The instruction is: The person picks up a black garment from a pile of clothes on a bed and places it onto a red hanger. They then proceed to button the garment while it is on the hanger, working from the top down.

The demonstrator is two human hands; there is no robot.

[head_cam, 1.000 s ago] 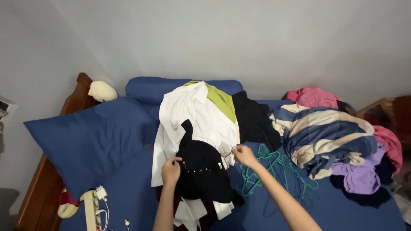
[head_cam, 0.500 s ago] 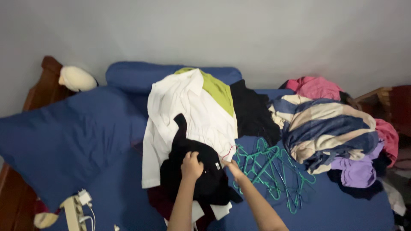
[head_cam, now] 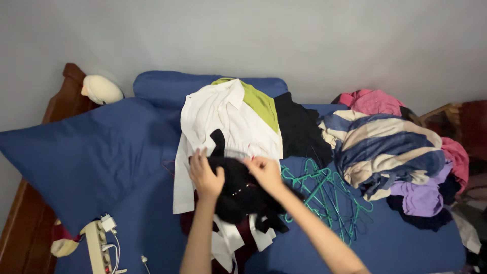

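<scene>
A bed with a blue sheet sits against a grey wall, heaped with clothes. My left hand and right hand both have a closed grip on the black garment, bunched on top of the white shirt in the middle of the bed. Green hangers lie just beside my right arm, with a striped blanket beyond them. A blue pillow lies to the left, and a power strip sits near the bed's edge.
</scene>
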